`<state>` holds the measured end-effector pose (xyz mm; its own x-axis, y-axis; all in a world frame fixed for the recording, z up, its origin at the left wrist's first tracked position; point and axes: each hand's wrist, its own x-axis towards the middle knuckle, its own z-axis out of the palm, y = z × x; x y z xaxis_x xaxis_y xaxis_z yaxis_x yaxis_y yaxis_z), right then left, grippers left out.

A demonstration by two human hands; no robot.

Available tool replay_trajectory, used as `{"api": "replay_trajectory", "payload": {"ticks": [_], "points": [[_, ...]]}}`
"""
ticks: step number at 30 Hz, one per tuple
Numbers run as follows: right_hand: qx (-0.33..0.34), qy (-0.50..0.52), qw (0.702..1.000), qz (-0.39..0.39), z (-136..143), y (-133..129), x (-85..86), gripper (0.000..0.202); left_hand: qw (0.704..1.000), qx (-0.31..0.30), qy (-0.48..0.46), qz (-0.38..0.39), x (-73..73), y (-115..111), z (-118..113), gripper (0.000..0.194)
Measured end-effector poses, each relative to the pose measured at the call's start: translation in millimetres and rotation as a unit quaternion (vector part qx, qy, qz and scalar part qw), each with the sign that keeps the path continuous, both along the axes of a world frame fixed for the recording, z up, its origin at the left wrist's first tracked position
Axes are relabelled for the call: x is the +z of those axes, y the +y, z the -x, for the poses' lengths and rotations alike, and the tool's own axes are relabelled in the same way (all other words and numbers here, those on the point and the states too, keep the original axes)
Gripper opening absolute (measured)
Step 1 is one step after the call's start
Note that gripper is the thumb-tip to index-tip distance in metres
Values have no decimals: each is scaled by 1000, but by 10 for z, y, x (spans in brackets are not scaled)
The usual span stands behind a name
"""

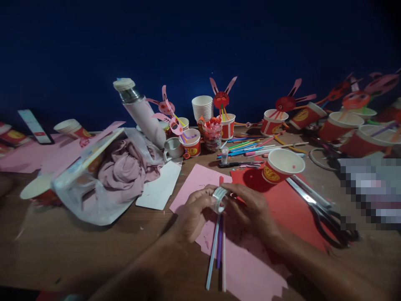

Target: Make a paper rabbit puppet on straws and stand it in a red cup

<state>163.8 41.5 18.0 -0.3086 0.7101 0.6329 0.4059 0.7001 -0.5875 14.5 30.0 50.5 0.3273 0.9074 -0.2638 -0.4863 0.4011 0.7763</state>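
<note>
A small roll of clear tape is held between my two hands above the pink paper. My left hand has its thumb and fingers closed on the roll's left side. From the right, my right hand pinches its upper edge with bent fingers. Below the roll, a light blue stick, a purple stick and a pale stick point toward me on the paper. Their upper ends are hidden. A narrow red strip shows just beyond the roll.
Scissors and a paper cup rest on red paper at right. Coloured sticks lie behind. Cups with paper rabbit figures line the back. A thermos leans beside a plastic bag at left.
</note>
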Motion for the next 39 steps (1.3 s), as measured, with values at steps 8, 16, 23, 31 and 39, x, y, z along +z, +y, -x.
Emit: {"api": "replay_trajectory", "payload": {"ticks": [8, 16, 23, 31, 39], "points": [[-16, -25, 1000, -6, -7, 6, 42, 23, 999, -23, -23, -13, 17, 1, 10, 17], [-13, -19, 1000, -17, -32, 12, 51, 28, 1000, -5, -16, 5, -38, -5, 16, 13], [0, 56, 998, 25, -26, 29, 99, 26, 998, -1, 33, 51, 9, 15, 52, 18], [105, 73, 987, 100, -50, 59, 159, 22, 996, -53, 57, 50, 50, 25, 98, 14], [134, -42, 989, 48, -79, 62, 115, 29, 990, -82, 111, 9, -13, 31, 98, 15]]}}
